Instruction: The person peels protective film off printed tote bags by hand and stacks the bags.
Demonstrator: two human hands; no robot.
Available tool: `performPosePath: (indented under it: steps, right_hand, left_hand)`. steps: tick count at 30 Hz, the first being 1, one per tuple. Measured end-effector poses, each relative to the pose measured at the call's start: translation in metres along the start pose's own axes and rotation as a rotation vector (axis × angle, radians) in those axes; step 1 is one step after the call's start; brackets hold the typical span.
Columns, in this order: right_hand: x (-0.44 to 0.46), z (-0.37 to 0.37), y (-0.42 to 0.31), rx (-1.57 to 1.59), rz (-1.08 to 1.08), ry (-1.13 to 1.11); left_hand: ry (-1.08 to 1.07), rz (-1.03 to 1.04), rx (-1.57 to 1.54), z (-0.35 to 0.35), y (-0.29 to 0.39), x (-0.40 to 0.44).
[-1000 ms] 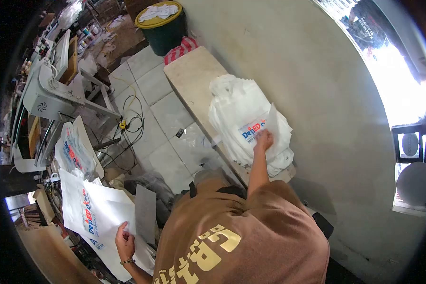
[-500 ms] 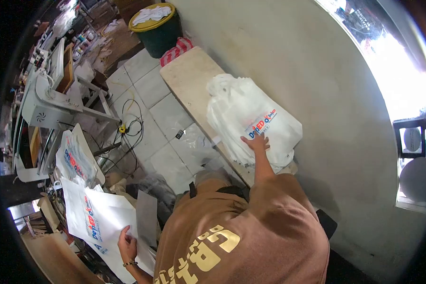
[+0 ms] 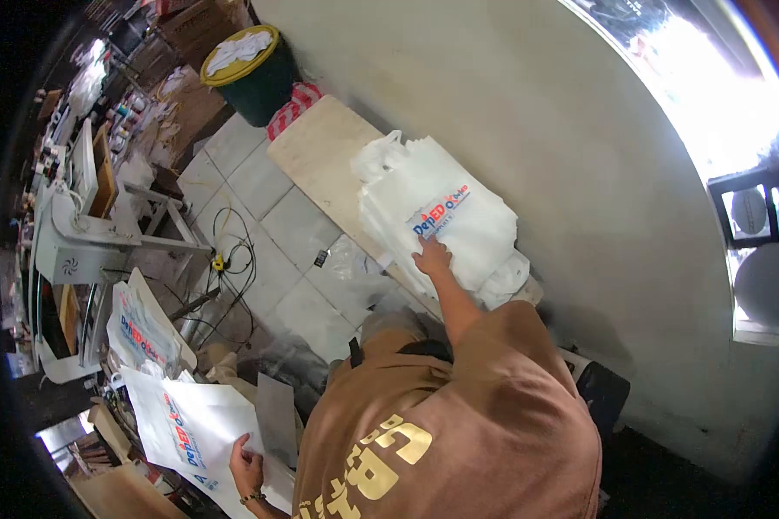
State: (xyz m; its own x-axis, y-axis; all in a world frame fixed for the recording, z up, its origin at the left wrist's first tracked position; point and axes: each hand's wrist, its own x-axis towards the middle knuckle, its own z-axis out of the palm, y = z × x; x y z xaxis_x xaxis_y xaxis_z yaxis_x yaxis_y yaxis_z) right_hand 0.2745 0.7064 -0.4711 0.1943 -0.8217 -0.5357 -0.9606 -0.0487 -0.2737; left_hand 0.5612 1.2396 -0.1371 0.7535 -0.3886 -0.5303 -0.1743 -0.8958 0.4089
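A stack of white bags [image 3: 485, 221] with blue and red print lies on the bench to my right. My right hand [image 3: 434, 258] rests on the top bag beside its lettering, index finger stretched out and touching the print's lower edge. On my left is another white printed bag [image 3: 221, 415], lying flat and slanted. My left hand [image 3: 247, 470], with a bracelet at the wrist, lies over that bag's surface, fingers slightly bent and thumb apart. Just beyond it, a further printed bag [image 3: 143, 333] sits on a pale board.
The long bench [image 3: 316, 143] runs along the wall. A green bin [image 3: 264, 91] with a yellow lid stands beyond it, by a red-striped bag [image 3: 294, 111]. Black cables [image 3: 249, 251] coil on the tiled floor. A white-framed machine [image 3: 91, 246] stands at left.
My view has turned a little. The fingers of my right hand, spread on the top bag before, are drawn closer together with the index finger out. My left hand stays on its bag.
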Motion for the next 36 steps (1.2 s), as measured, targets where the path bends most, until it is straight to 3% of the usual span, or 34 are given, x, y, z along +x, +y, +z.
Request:
performPosePath:
  steps: [5,7,10,12,13,17,18,20,23,24,29,33,36]
  right_hand:
    - [-0.014,0.003,0.023,0.124,-0.114,0.203]
    - [-0.025,-0.002,0.036,0.384,-0.229,0.468]
    - [-0.066,-0.026,0.075,0.483,-0.177,0.716]
    - [-0.107,-0.046,0.120,0.608,0.029,0.800]
    - [-0.125,-0.051,0.142,0.741,0.152,0.858]
    - [-0.237,-0.056,0.267,0.783,0.702,0.997]
    - [-0.274,-0.065,0.286,0.868,0.841,0.999]
    - [-0.337,-0.059,0.330,0.648,1.039,1.144]
    - [-0.408,-0.068,0.337,0.701,1.221,1.023]
    - [-0.418,-0.046,0.360,0.632,1.235,0.993]
    - [-0.426,-0.011,0.385,0.603,1.251,0.868]
    - [-0.410,0.018,0.417,0.657,1.230,0.878]
    - [-0.394,0.056,0.461,0.386,1.170,1.101]
  left_hand:
    - [-0.126,-0.072,0.144,-0.016,0.009,0.012]
    - [-0.211,-0.053,0.244,-0.029,0.023,0.017]
    - [-0.357,0.014,0.437,-0.051,0.062,0.031]
    - [-0.553,-0.034,0.244,-0.057,0.101,0.034]
    - [-0.591,-0.002,0.285,-0.054,0.105,0.047]
    - [-0.763,0.117,0.396,-0.042,0.103,0.123]
    - [-0.708,0.244,0.489,-0.031,0.094,0.152]
    - [-0.627,0.550,0.507,-0.020,0.073,0.197]
    - [-0.615,0.580,0.599,-0.007,0.120,0.184]
    - [-0.639,0.404,0.530,-0.001,0.161,0.145]
    - [-0.634,0.496,0.563,0.006,0.158,0.155]
    - [-0.617,0.450,0.545,0.012,0.145,0.148]
    - [-0.617,0.452,0.545,0.014,0.141,0.138]
